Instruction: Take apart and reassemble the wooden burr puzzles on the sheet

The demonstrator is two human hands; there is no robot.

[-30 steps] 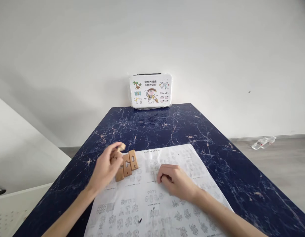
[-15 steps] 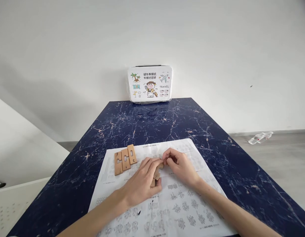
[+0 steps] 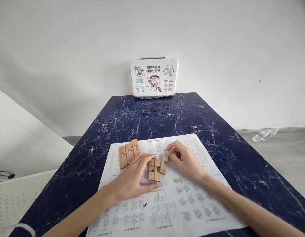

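Note:
A printed paper sheet with rows of small diagrams lies on the dark blue marbled table. Three notched wooden blocks lie side by side at its upper left. A second cluster of wooden blocks sits at the sheet's middle. My left hand lies beside that cluster on its left, fingers stretched and thumb under it, touching it. My right hand pinches one slim notched wooden piece at the cluster's right side.
A white illustrated box stands against the wall at the table's far edge. An empty plastic bottle lies on the floor to the right. A white surface adjoins the table on the left.
My left hand carried a block from the three blocks at upper left to the sheet's middle. Both hands then set the pieces down there, and a flat cluster now shows between them.

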